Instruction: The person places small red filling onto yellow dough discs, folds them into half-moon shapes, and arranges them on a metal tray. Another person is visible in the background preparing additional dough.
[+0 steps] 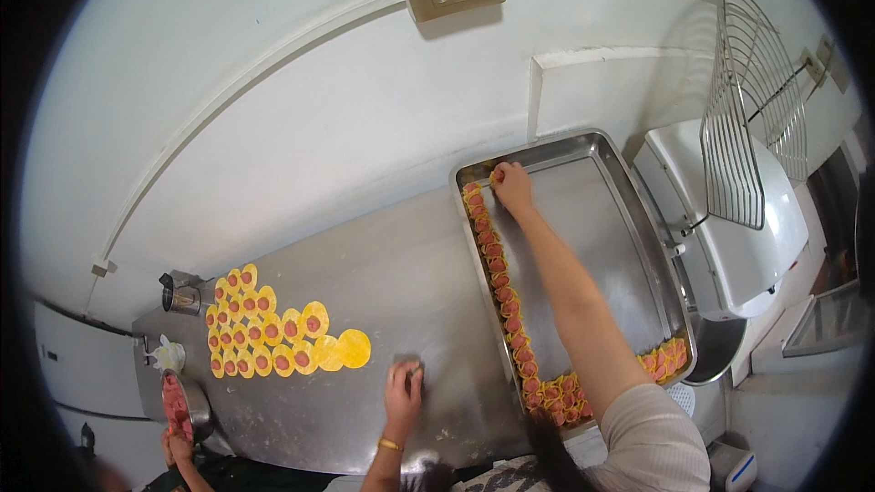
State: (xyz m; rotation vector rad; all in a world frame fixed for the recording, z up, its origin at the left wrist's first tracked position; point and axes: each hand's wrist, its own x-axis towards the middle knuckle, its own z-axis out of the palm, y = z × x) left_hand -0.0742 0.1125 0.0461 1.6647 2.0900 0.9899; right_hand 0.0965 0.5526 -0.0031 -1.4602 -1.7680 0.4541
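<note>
My right hand [513, 186] is at the far left corner of a large metal tray [602, 292], closed on a small meat-filled dumpling [497, 177] in a yellow wrapper. It is at the top end of a row of similar dumplings [497, 264] along the tray's left side; more fill the near edge, partly hidden by my arm. Left of the tray, my left hand [403, 394], with a yellow band at the wrist, is over the steel table [392, 255]. Its fingers are curled, and a dark bit shows between them that I cannot make out.
Yellow round wrappers [355, 348], most topped with pink filling, lie in rows on the left. Beyond them are a metal container [182, 294] and a bowl of pink filling [187, 405], with another person's hands [177, 446] at it. A white appliance [729, 219] and wire rack [738, 118] stand right.
</note>
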